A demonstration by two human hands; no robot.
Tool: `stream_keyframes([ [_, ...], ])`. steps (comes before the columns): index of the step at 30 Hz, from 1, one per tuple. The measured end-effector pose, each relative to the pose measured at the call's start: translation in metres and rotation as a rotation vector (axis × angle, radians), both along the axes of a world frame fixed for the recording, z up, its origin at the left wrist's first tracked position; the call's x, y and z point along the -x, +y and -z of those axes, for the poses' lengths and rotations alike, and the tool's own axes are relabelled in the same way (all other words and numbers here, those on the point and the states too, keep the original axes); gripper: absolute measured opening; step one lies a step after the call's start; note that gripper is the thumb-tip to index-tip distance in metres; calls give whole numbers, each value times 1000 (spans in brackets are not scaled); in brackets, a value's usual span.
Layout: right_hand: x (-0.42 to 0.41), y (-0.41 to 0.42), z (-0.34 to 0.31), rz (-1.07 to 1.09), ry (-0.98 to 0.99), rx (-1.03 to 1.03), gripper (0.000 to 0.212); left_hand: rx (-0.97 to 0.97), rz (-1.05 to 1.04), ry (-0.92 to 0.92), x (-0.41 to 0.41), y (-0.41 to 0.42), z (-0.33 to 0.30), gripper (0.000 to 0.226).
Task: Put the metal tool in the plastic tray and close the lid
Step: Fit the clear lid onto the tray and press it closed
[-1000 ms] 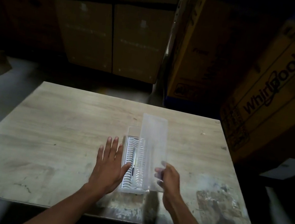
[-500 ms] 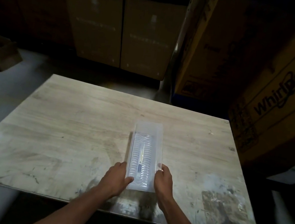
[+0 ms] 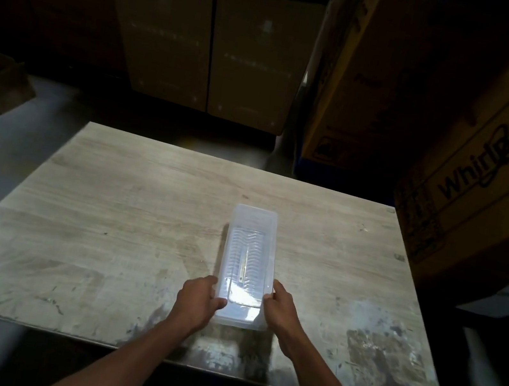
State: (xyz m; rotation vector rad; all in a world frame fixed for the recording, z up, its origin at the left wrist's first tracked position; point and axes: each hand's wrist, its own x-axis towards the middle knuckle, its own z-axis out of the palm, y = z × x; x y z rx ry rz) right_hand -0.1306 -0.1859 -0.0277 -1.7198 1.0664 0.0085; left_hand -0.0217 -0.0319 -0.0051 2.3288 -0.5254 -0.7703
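Both hands clamped the near end of the plastic tray (image 3: pixel 238 320), the left hand (image 3: pixel 199 298) pinching its left edge and the right hand (image 3: pixel 282 306) its right, and the danger I judged was uneven pressure popping one side of the clear lid (image 3: pixel 253 223) back up (it looked down, though whether latched I could not tell). Inside, the metal tool (image 3: pixel 244 264) lay lengthwise on the ribbed floor, the tray resting on the wooden table (image 3: pixel 129 205).

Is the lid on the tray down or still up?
Down. The lid lies flat over the tray, the tool showing through it; both hands grip the near end. Whether it has latched, cannot tell.
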Motion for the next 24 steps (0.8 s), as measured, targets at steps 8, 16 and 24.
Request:
stream_keyframes([
  [8,7,7,-24,-52,-47,57,37,78,-32,73,-2,4,-2,45],
  [16,13,9,-23,34,-42,149,27,128,-238,221,-3,3,2,24],
  [24,30,-3,-20,7,-81,-70,27,164,-338,267,-6,2,-2,16],
])
